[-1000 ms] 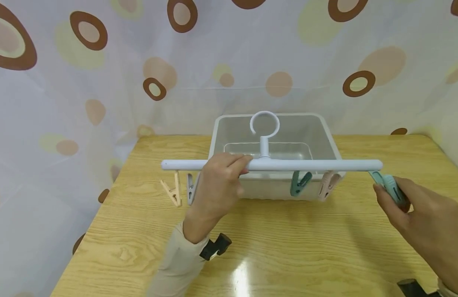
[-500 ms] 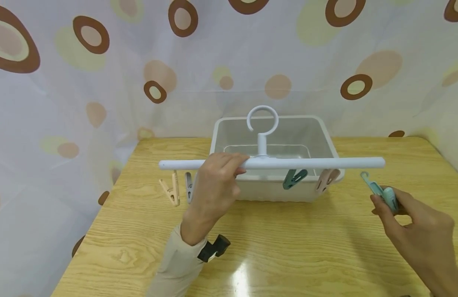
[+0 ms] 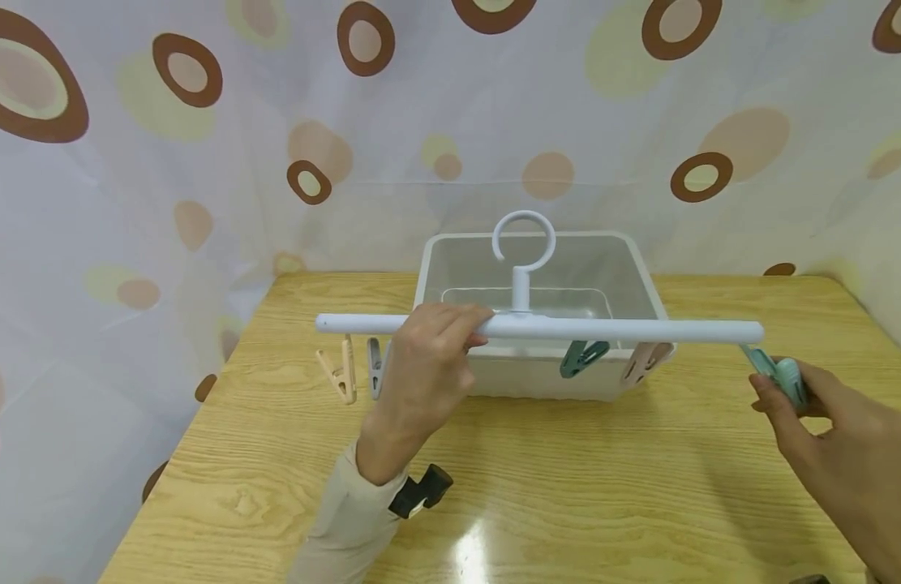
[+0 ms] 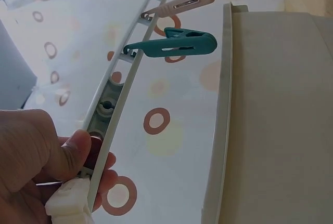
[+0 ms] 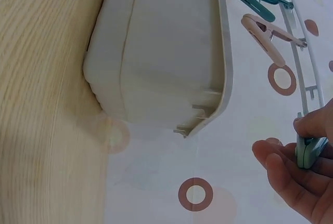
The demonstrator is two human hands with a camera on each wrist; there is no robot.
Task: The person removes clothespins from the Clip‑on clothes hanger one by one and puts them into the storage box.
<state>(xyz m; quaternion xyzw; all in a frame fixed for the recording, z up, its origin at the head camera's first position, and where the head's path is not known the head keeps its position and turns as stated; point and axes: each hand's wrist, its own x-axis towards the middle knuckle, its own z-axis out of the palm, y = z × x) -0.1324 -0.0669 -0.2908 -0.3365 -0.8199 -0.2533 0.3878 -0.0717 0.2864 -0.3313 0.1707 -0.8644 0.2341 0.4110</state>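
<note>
My left hand (image 3: 457,324) grips a white hanger bar (image 3: 611,329) with a ring hook, left of its middle, and holds it level above the table. Under the bar hang a beige clip (image 3: 338,371), a grey clip (image 3: 375,367), a dark teal clip (image 3: 583,357) and a pink clip (image 3: 643,362). My right hand (image 3: 784,393) pinches a light teal clip (image 3: 782,377) whose tip reaches the underside of the bar's right end. In the left wrist view my left hand (image 4: 78,154) wraps the bar (image 4: 130,73). In the right wrist view my right hand (image 5: 294,154) holds the light teal clip (image 5: 309,151).
A white plastic bin (image 3: 643,268) stands on the wooden table (image 3: 567,487) right behind the bar; nothing shows inside it. A curtain with brown and yellow ovals hangs behind the table. The table's edges run close at left and right.
My right hand drew the light teal clip down and away from the bar's right end, then brought it back up under that end. The hanger barely shifted.
</note>
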